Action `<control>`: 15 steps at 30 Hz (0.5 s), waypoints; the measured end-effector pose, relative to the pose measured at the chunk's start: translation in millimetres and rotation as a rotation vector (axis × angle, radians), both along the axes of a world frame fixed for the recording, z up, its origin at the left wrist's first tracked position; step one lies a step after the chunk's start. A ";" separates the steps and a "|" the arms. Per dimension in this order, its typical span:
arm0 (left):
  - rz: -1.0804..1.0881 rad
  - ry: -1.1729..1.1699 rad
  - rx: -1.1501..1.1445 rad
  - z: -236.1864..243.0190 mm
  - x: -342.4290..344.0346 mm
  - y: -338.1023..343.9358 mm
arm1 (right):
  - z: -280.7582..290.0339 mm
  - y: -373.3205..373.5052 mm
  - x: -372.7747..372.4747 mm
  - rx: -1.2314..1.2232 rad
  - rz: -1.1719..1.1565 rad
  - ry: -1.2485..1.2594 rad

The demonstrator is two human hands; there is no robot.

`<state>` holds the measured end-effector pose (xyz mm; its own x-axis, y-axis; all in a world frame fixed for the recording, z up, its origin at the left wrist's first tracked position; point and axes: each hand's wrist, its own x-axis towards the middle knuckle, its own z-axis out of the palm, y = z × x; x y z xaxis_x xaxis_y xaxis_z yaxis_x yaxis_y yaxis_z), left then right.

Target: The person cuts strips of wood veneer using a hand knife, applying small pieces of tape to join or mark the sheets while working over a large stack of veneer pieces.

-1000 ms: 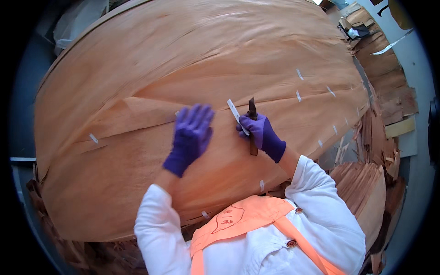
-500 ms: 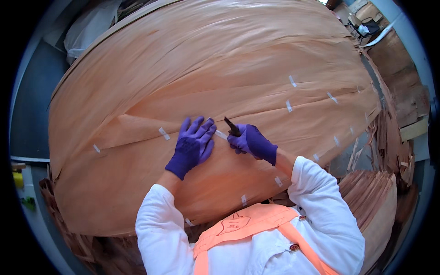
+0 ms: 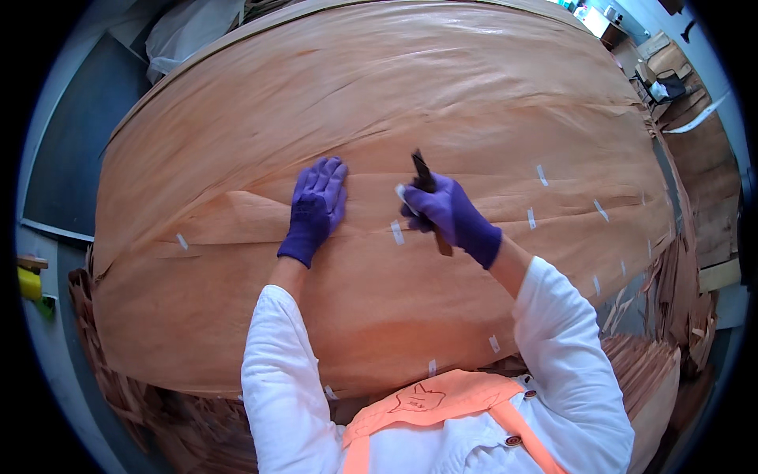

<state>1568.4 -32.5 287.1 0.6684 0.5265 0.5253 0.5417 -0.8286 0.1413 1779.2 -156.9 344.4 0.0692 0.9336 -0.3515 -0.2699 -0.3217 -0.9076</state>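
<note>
A wide sheet of reddish-brown wood veneer [image 3: 410,292] lies before me, with splits running across it. My left hand [image 3: 317,201], in a purple glove, rests on the sheet with its fingers stretched out flat, close beside one split. To its right, my gloved right hand [image 3: 456,213] is closed round a dark, narrow knife [image 3: 425,170] with a brown end showing below the fist. A small white piece of tape [image 3: 404,195] sticks out at the thumb and fingertips of that hand. Between the hands, a white tape strip [image 3: 397,231] sits across the split.
More short tape strips [image 3: 531,219] dot the right side and near edge of the veneer. Torn veneer scraps [image 3: 667,292] hang beyond its right edge. Clear plastic sheeting [image 3: 189,35] lies at the far left. A black chair-like object [image 3: 669,85] stands far right.
Both hands have moved farther up the sheet, away from the tape strip between them. White tape now shows at my right fingertips. The whole view has shifted slightly.
</note>
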 end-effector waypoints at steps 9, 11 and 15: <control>-0.056 -0.196 -0.210 -8.7 8.5 4.8 | -41.3 88.2 -39.7 -0.056 -0.047 -0.100; -0.051 -0.288 -0.297 -17.1 5.3 7.6 | -46.6 85.2 -41.5 -0.060 -0.041 -0.120; -0.068 -0.337 -0.217 -21.0 6.4 8.0 | -47.9 83.5 -44.8 -0.017 -0.013 -0.140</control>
<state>1574.8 -24.5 266.1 0.5146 0.6100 0.6026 0.3803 -0.7922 0.4772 1734.4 -73.4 296.5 0.1307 0.9264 -0.3531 -0.1448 -0.3345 -0.9312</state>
